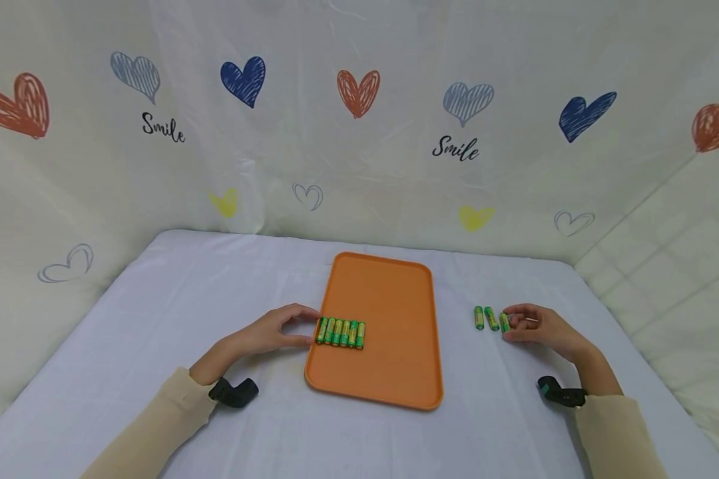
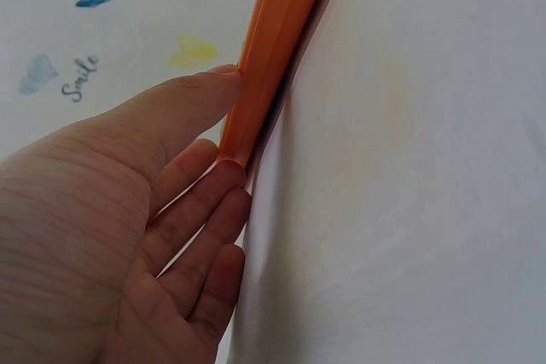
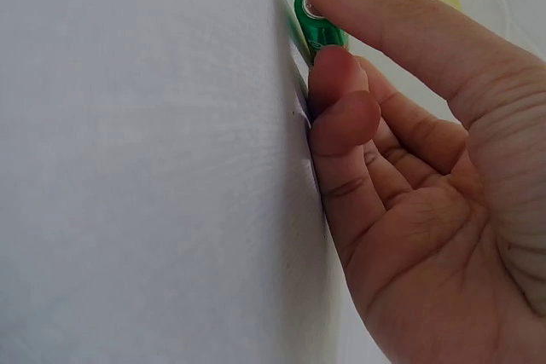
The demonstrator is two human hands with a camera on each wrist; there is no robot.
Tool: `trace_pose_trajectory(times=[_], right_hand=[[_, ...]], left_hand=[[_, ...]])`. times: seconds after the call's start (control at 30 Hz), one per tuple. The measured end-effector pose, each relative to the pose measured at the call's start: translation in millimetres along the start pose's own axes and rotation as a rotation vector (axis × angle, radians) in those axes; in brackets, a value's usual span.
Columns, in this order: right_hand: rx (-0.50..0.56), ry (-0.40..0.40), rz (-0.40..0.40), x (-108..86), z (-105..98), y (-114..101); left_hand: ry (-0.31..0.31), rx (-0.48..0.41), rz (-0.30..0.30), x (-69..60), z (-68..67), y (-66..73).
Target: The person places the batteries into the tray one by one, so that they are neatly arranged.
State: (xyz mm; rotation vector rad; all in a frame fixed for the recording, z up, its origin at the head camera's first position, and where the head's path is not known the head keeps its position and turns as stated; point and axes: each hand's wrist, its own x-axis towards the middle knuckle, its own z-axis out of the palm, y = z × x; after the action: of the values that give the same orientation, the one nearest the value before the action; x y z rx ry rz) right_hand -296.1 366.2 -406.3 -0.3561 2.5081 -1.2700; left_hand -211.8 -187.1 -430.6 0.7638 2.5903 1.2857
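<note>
Several green-and-gold batteries (image 1: pixel 343 333) lie side by side in a row on the orange tray (image 1: pixel 389 372), against its left edge. My left hand (image 1: pixel 278 327) is at that edge. In the left wrist view, its thumb (image 2: pixel 200 95) touches the tray's side wall (image 2: pixel 277 40), and its loosely bent fingers (image 2: pixel 223 210) rest beside the wall. To the right of the tray, my right hand (image 1: pixel 542 327) pinches a battery (image 1: pixel 504 322) between thumb and fingers, low over the cloth. Two more batteries, one outer (image 1: pixel 479 318) and one middle (image 1: pixel 491 319), lie just left of it.
A white cloth covers the table (image 1: pixel 263 432). Behind it hangs a pale curtain (image 1: pixel 359 159) printed with hearts and the word Smile. A black strap device sits on the left wrist (image 1: pixel 234 392) and another on the right wrist (image 1: pixel 560 392).
</note>
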Motion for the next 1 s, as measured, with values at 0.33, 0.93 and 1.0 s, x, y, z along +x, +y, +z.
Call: trace_pose_trajectory(times=[0.33, 0.93, 1.0], right_hand=[[-0.046, 0.028, 0.004, -8.2, 1, -5], [-0.045, 0.029, -0.084, -21.1, 12, -19], [-0.052, 0.033, -0.100, -22.3, 14, -23]], left_hand=[[-0.006, -0.032, 0.001, -0.3, -0.5, -0.8], [-0.012, -0.040, -0.004, -0.6, -0.3, -0.9], [-0.011, -0.039, 0.002, -0.7, -0.2, -0.8]])
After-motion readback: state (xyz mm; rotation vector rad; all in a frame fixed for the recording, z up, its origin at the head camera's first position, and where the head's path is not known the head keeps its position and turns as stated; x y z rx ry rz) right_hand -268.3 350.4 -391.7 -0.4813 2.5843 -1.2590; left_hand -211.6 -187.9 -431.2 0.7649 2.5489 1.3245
